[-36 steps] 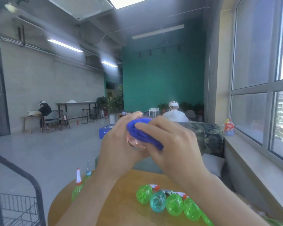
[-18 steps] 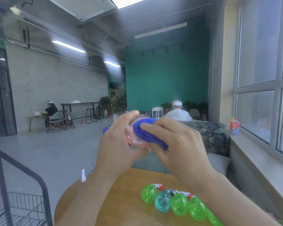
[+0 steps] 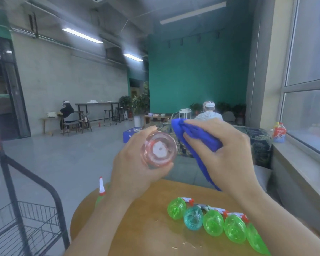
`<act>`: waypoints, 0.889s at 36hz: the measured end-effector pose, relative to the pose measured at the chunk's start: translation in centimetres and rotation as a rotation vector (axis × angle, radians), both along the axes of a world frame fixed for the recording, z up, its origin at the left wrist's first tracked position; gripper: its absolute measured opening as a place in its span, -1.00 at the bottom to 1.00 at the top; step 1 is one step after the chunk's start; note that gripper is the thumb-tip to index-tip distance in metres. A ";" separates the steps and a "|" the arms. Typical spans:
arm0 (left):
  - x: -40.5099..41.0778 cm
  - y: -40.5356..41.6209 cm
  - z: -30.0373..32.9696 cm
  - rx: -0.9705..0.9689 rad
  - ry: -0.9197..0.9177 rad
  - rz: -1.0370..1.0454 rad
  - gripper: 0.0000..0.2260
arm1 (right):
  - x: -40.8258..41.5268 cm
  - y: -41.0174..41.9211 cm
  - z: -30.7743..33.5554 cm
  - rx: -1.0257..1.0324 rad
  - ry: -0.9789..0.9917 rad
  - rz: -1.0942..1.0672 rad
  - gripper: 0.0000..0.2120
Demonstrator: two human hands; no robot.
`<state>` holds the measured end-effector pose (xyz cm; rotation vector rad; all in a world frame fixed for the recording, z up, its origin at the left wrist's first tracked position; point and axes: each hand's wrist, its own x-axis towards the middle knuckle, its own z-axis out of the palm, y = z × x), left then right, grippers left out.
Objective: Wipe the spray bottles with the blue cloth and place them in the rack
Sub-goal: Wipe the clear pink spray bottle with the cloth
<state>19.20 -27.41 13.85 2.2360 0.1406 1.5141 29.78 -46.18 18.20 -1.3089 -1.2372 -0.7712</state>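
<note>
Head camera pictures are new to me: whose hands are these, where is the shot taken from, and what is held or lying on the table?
There is no machine here. A person wears a wide-angle camera on the head, looking forward and down, so the two hands are their own. The left hand holds a pink spray bottle, its base turned toward the camera. The right hand grips a blue cloth beside it. On the round wooden table a row of green and teal spray bottles lies on its side. A black wire rack stands at lower left.
</note>
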 end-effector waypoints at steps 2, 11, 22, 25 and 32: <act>0.1 1.1 -1.0 -0.043 -0.009 -0.006 -0.21 | 0.8 1.0 0.0 -0.003 0.133 0.053 -0.77; 1.6 5.7 -7.0 -0.132 0.063 -0.023 -0.16 | 3.9 9.1 -7.5 -0.253 0.578 0.181 -0.89; 1.4 8.6 -16.7 -0.677 0.124 -0.236 -0.78 | 4.1 14.7 -17.8 -0.493 0.797 0.230 -0.89; 1.4 9.8 -18.8 -0.790 0.134 -0.178 -0.78 | 4.1 15.9 -20.2 -0.547 0.830 0.227 -0.90; 2.1 11.9 -22.8 -0.946 0.135 -0.239 -0.83 | 5.1 18.0 -24.8 -0.608 0.905 0.209 -0.89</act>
